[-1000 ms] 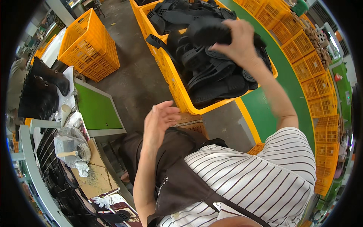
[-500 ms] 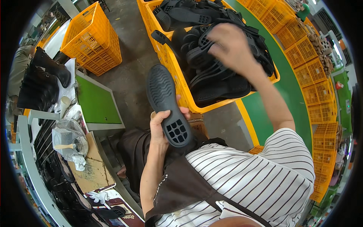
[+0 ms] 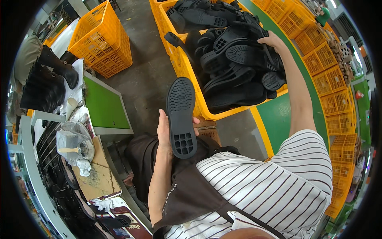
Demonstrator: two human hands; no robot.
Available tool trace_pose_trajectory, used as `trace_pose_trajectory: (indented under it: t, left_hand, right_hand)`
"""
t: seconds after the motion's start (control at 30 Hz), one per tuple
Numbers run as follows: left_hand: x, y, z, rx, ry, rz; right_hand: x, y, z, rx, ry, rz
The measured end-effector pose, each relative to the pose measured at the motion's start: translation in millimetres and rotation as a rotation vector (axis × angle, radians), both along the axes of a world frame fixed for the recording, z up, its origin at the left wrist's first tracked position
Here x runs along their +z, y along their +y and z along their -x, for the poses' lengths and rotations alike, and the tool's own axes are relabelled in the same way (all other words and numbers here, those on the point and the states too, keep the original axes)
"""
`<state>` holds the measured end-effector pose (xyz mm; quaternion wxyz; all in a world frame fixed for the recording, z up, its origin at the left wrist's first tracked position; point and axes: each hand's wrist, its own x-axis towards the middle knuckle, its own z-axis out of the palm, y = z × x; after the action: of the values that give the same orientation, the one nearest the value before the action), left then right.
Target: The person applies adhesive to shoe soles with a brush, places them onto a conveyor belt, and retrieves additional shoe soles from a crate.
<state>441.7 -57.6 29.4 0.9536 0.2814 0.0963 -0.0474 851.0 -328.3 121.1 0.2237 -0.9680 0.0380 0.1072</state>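
Observation:
My left hand point(image 3: 164, 129) holds a black shoe sole point(image 3: 181, 115) upright in front of my apron. Its tread faces up, with wavy grooves at the top and a grid of square hollows at the lower end. My fingers wrap behind it, and the tips show at its right edge. Over the far right side of a yellow crate point(image 3: 195, 91), my right hand point(image 3: 273, 41) closes on the edge of another black shoe sole point(image 3: 271, 57); some of its fingers are hidden. Many loose black soles point(image 3: 234, 75) fill this crate in a jumbled heap.
Behind it stands a second yellow crate with more soles point(image 3: 203, 16). At left, a workbench carries black boots point(image 3: 45, 81), a plastic-covered tub with a brush point(image 3: 73, 145) and cardboard point(image 3: 95, 175). Stacked yellow crates point(image 3: 99, 44) stand beyond; more point(image 3: 330, 83) line the right.
My right hand has moved right and away from the crate's middle to its far right side, uncovering soles there. The held sole has turned more upright and shifted slightly right.

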Motion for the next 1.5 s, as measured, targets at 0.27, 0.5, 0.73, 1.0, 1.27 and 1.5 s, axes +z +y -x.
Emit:
trace_pose_trajectory:
  t: [0.27,0.5,0.73,1.0,1.27,1.5]
  left_hand:
    - [11.9,-2.9,-5.9,-0.165,0.037,0.082]
    - [15.8,-18.1,20.7,0.006,-0.06,0.108]
    - [1.6,-14.8,26.3,-0.119,0.013,0.177]
    - [3.5,-16.4,32.1,0.001,0.135,0.147]
    - [7.1,-14.9,30.4,0.037,0.132,0.139]
    - [0.2,-12.5,32.2,0.09,0.217,0.088]
  right_hand:
    - [60.6,93.5,175.0,1.32,-0.901,-0.232]
    - [57.4,108.1,222.5,1.74,-0.426,-0.223]
    - [-37.1,-119.2,-58.3,0.154,-0.536,-0.216]
    - [-97.3,-185.5,-59.3,-0.015,-0.088,-0.168]
    - [-116.2,-188.4,-66.0,0.103,-0.351,0.331]
    - [-47.8,-133.3,-37.9,0.077,-0.565,0.607]
